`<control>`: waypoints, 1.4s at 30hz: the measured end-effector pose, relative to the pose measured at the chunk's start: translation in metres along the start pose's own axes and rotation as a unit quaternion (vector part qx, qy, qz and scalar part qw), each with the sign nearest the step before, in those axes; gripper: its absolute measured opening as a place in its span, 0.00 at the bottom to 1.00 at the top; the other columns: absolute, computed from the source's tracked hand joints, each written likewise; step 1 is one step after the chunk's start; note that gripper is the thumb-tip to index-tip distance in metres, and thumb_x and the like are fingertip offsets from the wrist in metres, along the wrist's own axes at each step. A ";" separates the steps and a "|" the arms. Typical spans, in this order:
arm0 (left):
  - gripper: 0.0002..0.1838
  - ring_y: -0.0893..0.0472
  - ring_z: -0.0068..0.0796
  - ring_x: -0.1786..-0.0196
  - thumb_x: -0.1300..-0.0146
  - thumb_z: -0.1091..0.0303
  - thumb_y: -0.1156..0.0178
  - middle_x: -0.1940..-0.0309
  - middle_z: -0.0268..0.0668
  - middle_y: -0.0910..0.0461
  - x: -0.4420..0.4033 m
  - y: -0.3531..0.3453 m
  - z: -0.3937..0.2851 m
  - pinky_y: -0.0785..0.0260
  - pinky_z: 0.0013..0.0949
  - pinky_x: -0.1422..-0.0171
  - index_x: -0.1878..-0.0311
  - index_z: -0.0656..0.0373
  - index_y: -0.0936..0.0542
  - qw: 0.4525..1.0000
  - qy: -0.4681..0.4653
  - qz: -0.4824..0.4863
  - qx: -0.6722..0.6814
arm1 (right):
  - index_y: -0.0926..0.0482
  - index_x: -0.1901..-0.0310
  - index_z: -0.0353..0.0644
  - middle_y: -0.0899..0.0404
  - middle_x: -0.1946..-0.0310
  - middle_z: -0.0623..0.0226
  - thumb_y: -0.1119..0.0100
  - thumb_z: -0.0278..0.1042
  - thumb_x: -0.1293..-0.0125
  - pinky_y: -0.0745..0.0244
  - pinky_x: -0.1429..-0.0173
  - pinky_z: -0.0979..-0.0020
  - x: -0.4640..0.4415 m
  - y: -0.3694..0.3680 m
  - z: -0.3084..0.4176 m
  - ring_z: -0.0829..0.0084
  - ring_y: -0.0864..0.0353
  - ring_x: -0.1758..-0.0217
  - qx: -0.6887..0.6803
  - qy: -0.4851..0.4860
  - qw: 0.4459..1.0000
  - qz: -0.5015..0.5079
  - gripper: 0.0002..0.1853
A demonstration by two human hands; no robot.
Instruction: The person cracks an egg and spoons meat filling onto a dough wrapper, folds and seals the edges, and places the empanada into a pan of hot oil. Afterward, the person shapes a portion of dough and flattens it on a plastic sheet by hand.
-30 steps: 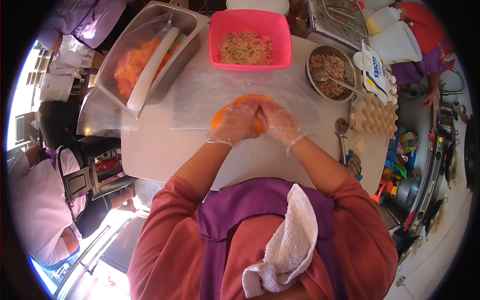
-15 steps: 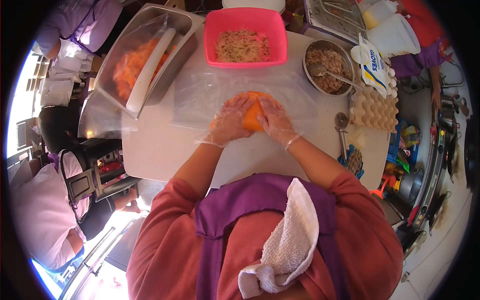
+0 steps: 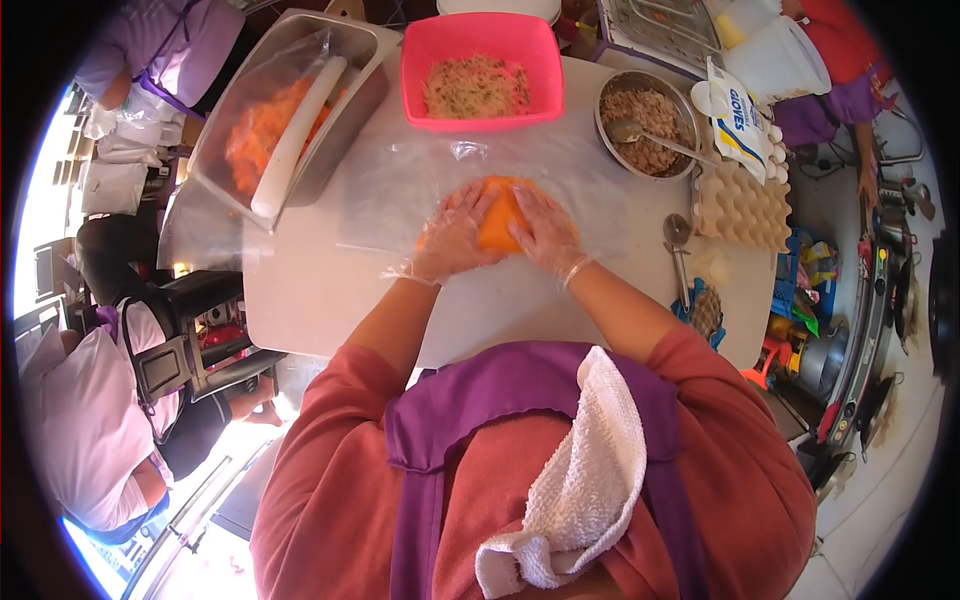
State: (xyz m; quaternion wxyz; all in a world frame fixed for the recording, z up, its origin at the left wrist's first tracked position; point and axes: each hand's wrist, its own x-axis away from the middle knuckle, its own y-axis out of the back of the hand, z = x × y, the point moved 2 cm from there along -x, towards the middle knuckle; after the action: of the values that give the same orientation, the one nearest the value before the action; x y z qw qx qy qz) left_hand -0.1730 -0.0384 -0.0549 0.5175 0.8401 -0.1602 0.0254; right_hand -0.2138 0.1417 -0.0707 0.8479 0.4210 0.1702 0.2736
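Note:
A flattened piece of orange dough [image 3: 500, 222] lies on a clear plastic sheet [image 3: 375, 205] in the middle of the table. My left hand [image 3: 455, 235], in a clear disposable glove, rests on its left side with the fingers laid out flat. On the right side, my gloved right hand [image 3: 545, 232] presses down with fingers stretched. Both hands touch the dough, and part of it is hidden under them. Beyond the sheet stands a pink tub [image 3: 482, 118] holding a pale shredded filling [image 3: 475, 88].
At the left, a metal pan [image 3: 370, 95] holds orange dough [image 3: 265, 135] in plastic, with a white rolling pin [image 3: 300, 140] across it. On the right are a bowl of ground filling [image 3: 650, 110], a glove packet [image 3: 738, 125], an egg carton [image 3: 742, 205] and a ladle [image 3: 677, 232]. Other people stand nearby.
The dough looks broader and flatter between my hands. My hands have shifted slightly apart, and the whole view has moved a little.

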 end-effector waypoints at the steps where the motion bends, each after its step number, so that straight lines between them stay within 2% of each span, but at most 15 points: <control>1: 0.54 0.51 0.42 0.23 0.54 0.42 0.34 0.26 0.44 0.48 0.003 -0.002 -0.001 0.59 0.47 0.22 0.27 0.55 0.46 1.000 0.000 0.000 0.001 | 0.38 0.33 0.39 0.35 0.34 0.55 0.51 0.45 0.31 0.48 0.27 0.57 0.001 0.002 0.000 0.58 0.41 0.28 -0.019 0.005 1.000 0.000 0.29; 9: 0.46 0.60 0.39 0.21 0.36 0.39 0.50 0.24 0.42 0.55 0.036 -0.018 -0.003 0.66 0.44 0.21 0.24 0.55 0.55 0.994 0.033 -0.014 0.101 | 0.32 0.36 0.39 0.34 0.34 0.55 0.53 0.47 0.29 0.46 0.27 0.62 0.023 -0.006 -0.005 0.60 0.40 0.28 -0.078 0.053 0.995 -0.028 0.26; 10: 0.46 0.60 0.39 0.21 0.36 0.39 0.50 0.24 0.42 0.55 0.034 -0.026 0.005 0.66 0.44 0.21 0.24 0.55 0.55 0.994 0.033 -0.014 0.103 | 0.31 0.36 0.39 0.33 0.35 0.55 0.54 0.47 0.28 0.46 0.27 0.63 0.022 -0.007 -0.010 0.61 0.38 0.29 -0.192 -0.009 0.981 -0.010 0.25; 12: 0.43 0.53 0.43 0.23 0.36 0.42 0.48 0.27 0.46 0.46 0.028 -0.041 0.026 0.61 0.45 0.22 0.27 0.60 0.46 0.929 0.060 -0.068 0.359 | 0.30 0.37 0.39 0.31 0.35 0.56 0.54 0.47 0.28 0.46 0.27 0.64 0.018 -0.003 -0.014 0.63 0.37 0.29 -0.303 -0.069 0.951 0.012 0.25; 13: 0.43 0.53 0.43 0.23 0.36 0.42 0.48 0.27 0.46 0.46 0.032 -0.033 0.021 0.61 0.45 0.22 0.27 0.60 0.46 0.929 0.063 -0.068 0.359 | 0.31 0.37 0.39 0.31 0.35 0.55 0.55 0.46 0.27 0.45 0.28 0.65 0.015 0.006 -0.013 0.63 0.35 0.30 -0.395 -0.141 0.907 0.045 0.24; 14: 0.40 0.50 0.44 0.24 0.35 0.43 0.48 0.29 0.47 0.42 0.035 -0.014 0.010 0.59 0.45 0.23 0.28 0.60 0.43 0.860 0.093 -0.075 0.496 | 0.31 0.37 0.38 0.31 0.35 0.55 0.56 0.45 0.26 0.43 0.28 0.67 0.013 0.013 -0.009 0.64 0.34 0.31 -0.482 -0.211 0.847 0.076 0.24; 15: 0.38 0.46 0.45 0.25 0.34 0.45 0.48 0.30 0.47 0.39 0.037 -0.005 0.003 0.57 0.45 0.23 0.29 0.60 0.40 0.771 0.120 -0.080 0.620 | 0.31 0.37 0.38 0.31 0.35 0.55 0.56 0.45 0.26 0.43 0.28 0.67 0.010 0.020 -0.003 0.64 0.34 0.31 -0.483 -0.212 0.846 0.077 0.24; 16: 0.38 0.46 0.45 0.25 0.34 0.45 0.48 0.30 0.47 0.39 0.037 -0.005 0.003 0.57 0.45 0.23 0.29 0.60 0.40 0.771 0.121 -0.079 0.620 | 0.31 0.37 0.36 0.32 0.35 0.55 0.57 0.44 0.26 0.42 0.29 0.67 0.007 0.028 0.001 0.64 0.34 0.31 -0.425 -0.199 0.879 0.085 0.24; 18: 0.28 0.38 0.40 0.29 0.31 0.51 0.48 0.34 0.43 0.33 0.035 0.000 -0.006 0.52 0.42 0.25 0.36 0.62 0.30 0.941 -0.086 -0.093 0.315 | 0.31 0.37 0.35 0.32 0.36 0.55 0.57 0.43 0.25 0.41 0.29 0.68 0.008 0.027 0.004 0.63 0.34 0.31 -0.363 -0.184 0.909 0.094 0.24; 21: 0.28 0.36 0.43 0.32 0.32 0.52 0.47 0.35 0.43 0.33 0.030 0.004 -0.035 0.49 0.44 0.26 0.36 0.61 0.30 0.985 -0.124 -0.036 0.117 | 0.34 0.35 0.35 0.31 0.36 0.54 0.57 0.42 0.25 0.38 0.32 0.68 0.015 -0.003 0.002 0.62 0.32 0.33 -0.263 -0.076 0.958 0.088 0.24; 23: 0.28 0.36 0.44 0.32 0.33 0.52 0.47 0.34 0.43 0.33 0.024 0.000 -0.031 0.49 0.46 0.27 0.36 0.60 0.30 0.984 -0.111 -0.038 0.133 | 0.38 0.32 0.36 0.30 0.38 0.52 0.56 0.42 0.26 0.34 0.35 0.66 0.016 -0.013 0.002 0.59 0.30 0.35 -0.248 -0.019 0.969 0.007 0.26; 28: 0.28 0.38 0.44 0.31 0.33 0.50 0.49 0.33 0.43 0.35 0.014 -0.009 -0.023 0.51 0.47 0.26 0.36 0.59 0.30 0.977 -0.076 -0.013 0.198 | 0.40 0.33 0.35 0.30 0.39 0.48 0.52 0.42 0.28 0.35 0.34 0.64 0.016 -0.008 0.006 0.53 0.30 0.36 -0.214 -0.058 0.975 0.033 0.28; 30: 0.28 0.40 0.43 0.29 0.33 0.53 0.50 0.32 0.43 0.37 0.014 -0.008 -0.023 0.51 0.48 0.26 0.34 0.58 0.33 0.993 -0.071 -0.022 0.094 | 0.39 0.34 0.34 0.30 0.40 0.47 0.50 0.43 0.29 0.35 0.34 0.63 0.014 -0.008 0.006 0.52 0.30 0.37 -0.189 -0.044 0.980 0.036 0.28; 35: 0.28 0.43 0.41 0.27 0.34 0.59 0.53 0.31 0.43 0.38 0.008 -0.004 -0.022 0.53 0.47 0.25 0.31 0.55 0.36 0.996 -0.052 -0.014 0.077 | 0.42 0.31 0.37 0.31 0.38 0.50 0.48 0.40 0.31 0.36 0.33 0.60 0.009 -0.009 0.010 0.50 0.32 0.36 -0.031 0.005 0.999 -0.025 0.30; 42: 0.30 0.50 0.44 0.23 0.32 0.56 0.62 0.27 0.45 0.46 0.008 -0.024 -0.003 0.60 0.46 0.23 0.28 0.56 0.41 1.000 -0.009 0.016 0.006 | 0.36 0.35 0.35 0.32 0.37 0.49 0.47 0.43 0.32 0.37 0.32 0.59 0.008 -0.009 0.000 0.50 0.32 0.36 -0.070 -0.016 0.997 -0.033 0.29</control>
State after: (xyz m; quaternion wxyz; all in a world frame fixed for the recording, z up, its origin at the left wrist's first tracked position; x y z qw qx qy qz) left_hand -0.1582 -0.0275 -0.0724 0.5102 0.8410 -0.1781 0.0270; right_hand -0.2043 0.1423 -0.0785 0.8864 0.3591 0.1514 0.2498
